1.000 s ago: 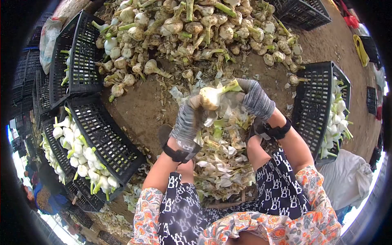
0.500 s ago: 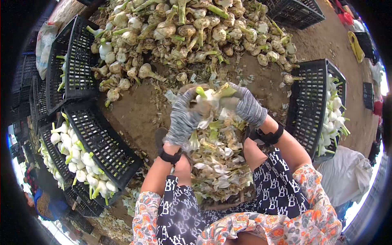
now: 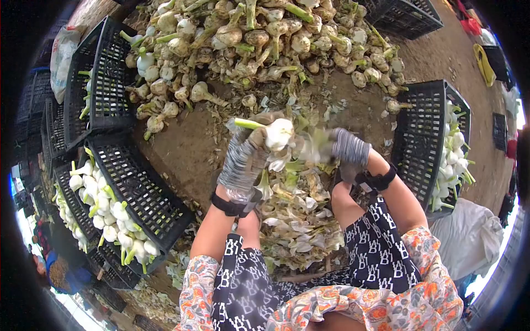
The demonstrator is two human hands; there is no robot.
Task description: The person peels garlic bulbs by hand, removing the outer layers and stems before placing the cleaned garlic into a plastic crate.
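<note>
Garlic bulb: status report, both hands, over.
Left hand holding white garlic bulb, stem leftward. Right hand apart from bulb, blurred peel beside it. Loose skins heaped below, not blocking bulb.

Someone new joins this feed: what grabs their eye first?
Probably the heap of soil-stained garlic across the top. Next, the clean white bulb in the gloved left hand near the centre, with papery peelings piled lower in the view. Black crates holding white garlic flank the scene on both sides.
</note>
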